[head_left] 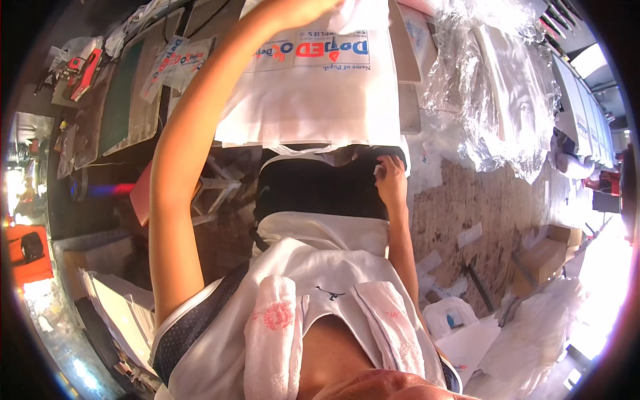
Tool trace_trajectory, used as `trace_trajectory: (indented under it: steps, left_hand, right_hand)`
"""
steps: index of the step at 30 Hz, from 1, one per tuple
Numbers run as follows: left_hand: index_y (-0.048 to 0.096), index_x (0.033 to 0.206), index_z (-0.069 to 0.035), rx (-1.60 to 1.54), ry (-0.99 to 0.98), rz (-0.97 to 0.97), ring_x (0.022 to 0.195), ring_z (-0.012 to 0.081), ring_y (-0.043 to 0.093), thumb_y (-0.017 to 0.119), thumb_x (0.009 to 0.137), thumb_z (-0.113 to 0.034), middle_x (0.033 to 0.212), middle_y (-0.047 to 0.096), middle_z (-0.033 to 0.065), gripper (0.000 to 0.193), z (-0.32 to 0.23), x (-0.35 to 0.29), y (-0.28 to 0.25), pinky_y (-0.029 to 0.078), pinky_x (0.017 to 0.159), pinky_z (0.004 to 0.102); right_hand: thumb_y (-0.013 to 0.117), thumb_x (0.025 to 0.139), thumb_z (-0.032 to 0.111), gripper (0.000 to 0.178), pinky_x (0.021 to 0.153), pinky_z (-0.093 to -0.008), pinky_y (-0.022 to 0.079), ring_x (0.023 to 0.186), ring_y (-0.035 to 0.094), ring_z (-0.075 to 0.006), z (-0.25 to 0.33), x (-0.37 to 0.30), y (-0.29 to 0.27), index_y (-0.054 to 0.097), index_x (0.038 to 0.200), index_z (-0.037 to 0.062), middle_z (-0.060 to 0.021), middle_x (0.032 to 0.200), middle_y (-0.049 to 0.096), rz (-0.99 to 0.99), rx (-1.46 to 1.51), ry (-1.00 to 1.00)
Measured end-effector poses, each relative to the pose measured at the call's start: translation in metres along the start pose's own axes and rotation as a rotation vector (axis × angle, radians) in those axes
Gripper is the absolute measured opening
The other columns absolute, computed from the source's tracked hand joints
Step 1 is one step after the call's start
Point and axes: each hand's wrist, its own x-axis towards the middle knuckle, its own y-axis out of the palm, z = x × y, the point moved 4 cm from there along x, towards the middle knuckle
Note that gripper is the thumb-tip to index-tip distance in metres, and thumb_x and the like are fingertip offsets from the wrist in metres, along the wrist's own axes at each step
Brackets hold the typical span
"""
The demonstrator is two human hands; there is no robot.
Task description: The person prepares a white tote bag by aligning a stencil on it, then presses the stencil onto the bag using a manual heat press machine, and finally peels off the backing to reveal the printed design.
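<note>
My left arm reaches far forward across the work surface. My left hand is partly cut off by the upper edge, its fingers closed over a bunched white cloth. Under that cloth lies a white plastic bag with blue and red print, its near edge overhanging my lap. My right hand is close to my dark shorts, just below the bag's near right corner. Its fingers are curled in, with a small pale bit showing at the fingertips that I cannot make out.
Clear plastic wrapping covers a white stack to the right. Boards and printed plastic bags lie at the left. An opened cardboard box and paper scraps are on the wooden floor at right. A white towel hangs round my neck.
</note>
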Motion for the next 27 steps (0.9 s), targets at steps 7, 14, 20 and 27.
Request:
trace_trajectory:
  steps: [7, 14, 20, 27]
  left_hand:
    - [0.062, 0.121, -0.005, -0.266, -0.092, -0.408, 0.099, 0.0143, 0.061, 0.06, 0.104, -0.015, 0.107, 0.065, 0.0064, 0.02, -0.041, -0.088, -0.084, 0.048, 0.092, 0.0309]
    - [0.058, 0.125, -0.005, -0.589, -0.718, -0.497, 0.096, 0.0174, 0.066, 0.057, 0.105, -0.026, 0.102, 0.064, 0.0085, 0.029, -0.053, -0.236, 0.006, 0.055, 0.089, 0.0398]
    - [0.055, 0.136, -0.006, -1.644, -0.903, -0.092, 0.114, 0.0173, 0.064, 0.041, 0.11, -0.057, 0.125, 0.064, 0.0052, 0.059, -0.117, -0.289, 0.139, 0.054, 0.097, 0.0361]
    - [0.054, 0.132, -0.002, -1.518, -0.94, -0.225, 0.109, 0.0203, 0.067, 0.051, 0.11, -0.028, 0.124, 0.065, 0.0122, 0.034, -0.104, -0.309, 0.139, 0.057, 0.091, 0.0398]
  right_hand:
    - [0.065, 0.091, -0.005, 0.024, 0.077, -0.0324, 0.052, 0.083, 0.065, -0.0221, 0.001, 0.006, -0.055, 0.074, 0.111, 0.0042, -0.0112, 0.098, 0.066, 0.038, 0.324, 0.121]
    - [0.066, 0.085, -0.006, 0.014, 0.082, -0.0295, 0.048, 0.089, 0.062, -0.0188, 0.145, -0.001, -0.186, 0.072, 0.098, -0.0034, -0.0089, 0.098, 0.063, -0.054, 0.764, -0.1]
    - [0.074, 0.075, -0.009, 0.026, 0.079, -0.0365, 0.056, 0.094, 0.068, -0.0284, 0.237, -0.011, -0.15, 0.074, 0.097, 0.0033, -0.0102, 0.106, 0.068, 0.18, 0.597, -0.397]
    - [0.077, 0.08, -0.006, 0.027, 0.079, -0.0373, 0.056, 0.093, 0.069, -0.0276, 0.231, 0.008, -0.151, 0.076, 0.105, 0.0019, -0.0108, 0.107, 0.072, 0.138, 0.476, -0.432]
